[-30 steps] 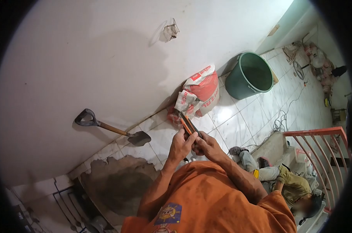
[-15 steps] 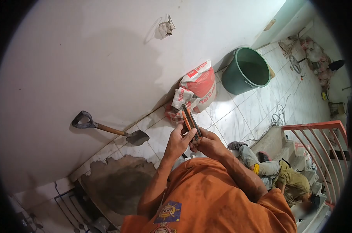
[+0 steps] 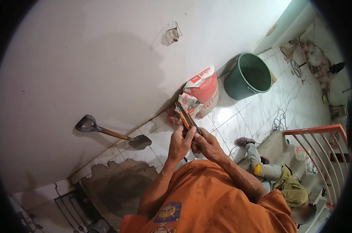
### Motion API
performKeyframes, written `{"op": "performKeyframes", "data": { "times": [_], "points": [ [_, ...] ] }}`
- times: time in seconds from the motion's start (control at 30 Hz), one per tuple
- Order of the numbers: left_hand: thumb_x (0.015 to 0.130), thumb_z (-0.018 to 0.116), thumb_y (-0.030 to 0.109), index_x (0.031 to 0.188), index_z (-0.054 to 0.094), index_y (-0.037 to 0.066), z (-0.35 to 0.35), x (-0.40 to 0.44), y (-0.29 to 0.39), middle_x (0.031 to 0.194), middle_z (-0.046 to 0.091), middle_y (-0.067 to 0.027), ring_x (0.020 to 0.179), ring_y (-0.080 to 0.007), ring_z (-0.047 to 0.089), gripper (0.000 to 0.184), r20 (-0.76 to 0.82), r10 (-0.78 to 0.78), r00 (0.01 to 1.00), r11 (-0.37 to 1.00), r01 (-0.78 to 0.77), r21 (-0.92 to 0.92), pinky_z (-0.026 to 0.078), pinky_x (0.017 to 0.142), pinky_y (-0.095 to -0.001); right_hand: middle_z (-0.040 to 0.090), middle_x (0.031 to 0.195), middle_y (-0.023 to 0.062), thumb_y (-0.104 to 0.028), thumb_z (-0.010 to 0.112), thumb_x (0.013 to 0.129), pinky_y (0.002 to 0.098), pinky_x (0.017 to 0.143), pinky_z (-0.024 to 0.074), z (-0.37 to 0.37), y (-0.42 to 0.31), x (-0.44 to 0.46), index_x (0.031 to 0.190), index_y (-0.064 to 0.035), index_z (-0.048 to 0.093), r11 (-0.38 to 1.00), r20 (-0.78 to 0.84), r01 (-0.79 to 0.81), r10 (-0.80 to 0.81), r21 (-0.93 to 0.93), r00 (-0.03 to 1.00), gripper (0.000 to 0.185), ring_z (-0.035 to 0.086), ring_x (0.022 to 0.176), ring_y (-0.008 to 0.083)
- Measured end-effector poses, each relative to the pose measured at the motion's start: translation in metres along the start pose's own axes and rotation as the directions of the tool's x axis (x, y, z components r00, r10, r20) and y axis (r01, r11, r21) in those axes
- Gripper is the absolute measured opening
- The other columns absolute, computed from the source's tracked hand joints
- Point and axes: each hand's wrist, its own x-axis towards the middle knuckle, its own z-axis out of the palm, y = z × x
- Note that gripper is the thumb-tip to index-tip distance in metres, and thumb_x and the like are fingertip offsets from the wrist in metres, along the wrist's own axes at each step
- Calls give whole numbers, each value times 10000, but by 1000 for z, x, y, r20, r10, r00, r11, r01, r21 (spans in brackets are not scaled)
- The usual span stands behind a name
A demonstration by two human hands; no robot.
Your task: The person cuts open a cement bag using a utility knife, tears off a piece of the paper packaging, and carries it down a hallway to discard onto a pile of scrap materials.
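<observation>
Over marbled floor tiles (image 3: 231, 128), gripping an orange-and-black tool (image 3: 186, 116) between left hand (image 3: 179, 145) and right hand (image 3: 209, 146), probably steadying it, pointing it toward the Rizal sack (image 3: 206, 91) beyond.

Between the left hand (image 3: 179, 144) and right hand (image 3: 209, 146) was a tool (image 3: 186, 117). Beyond it, a sack (image 3: 204, 90) stood by the wall (image 3: 106, 58) — a shovel (image 3: 114, 133) to its left, a bucket (image 3: 237, 83) to its right. Farther right, a person (image 3: 294, 190) was at the stairs (image 3: 297, 166), beside a railing (image 3: 313, 130).
</observation>
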Motion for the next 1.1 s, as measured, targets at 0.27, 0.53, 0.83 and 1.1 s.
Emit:
{"op": "performKeyframes", "data": {
  "times": [0.27,0.53,0.83,1.1],
  "points": [
    [955,596,238,1015,592,-17,-14,6,-8,769,644,-26,628,-72,586,262,64,-51,997,987,60,-146,484,541,-234,531,824,24,-275,431,1020,223,590,390,-2,3,6,1164,-11,482,999,-8,-40,40,2,999,305,470,658,84],
    [966,581,246,1026,597,-36,-1,8,-23,838,651,-59,646,-100,614,289,176,-140,974,937,188,-294,520,567,-246,506,763,-7,-310,460,1019,202,516,347,-6,2,-9,1065,-26,502,991,-162,-129,121,-38,979,290,411,584,52],
    [973,557,215,964,605,-12,35,33,-23,768,630,-38,620,-85,558,232,513,-214,831,948,303,-94,447,557,-241,624,854,61,-355,493,1003,274,685,488,-48,8,-41,1123,-2,530,987,-308,-150,127,-51,943,375,602,731,132],
    [963,555,266,1044,619,-40,52,81,-67,744,660,-54,661,-139,606,322,438,-249,864,964,176,200,502,635,-294,654,916,87,-333,505,1000,295,750,518,-112,6,-2,1181,3,527,979,-156,-202,193,-41,969,382,654,825,168]
  ]
}}
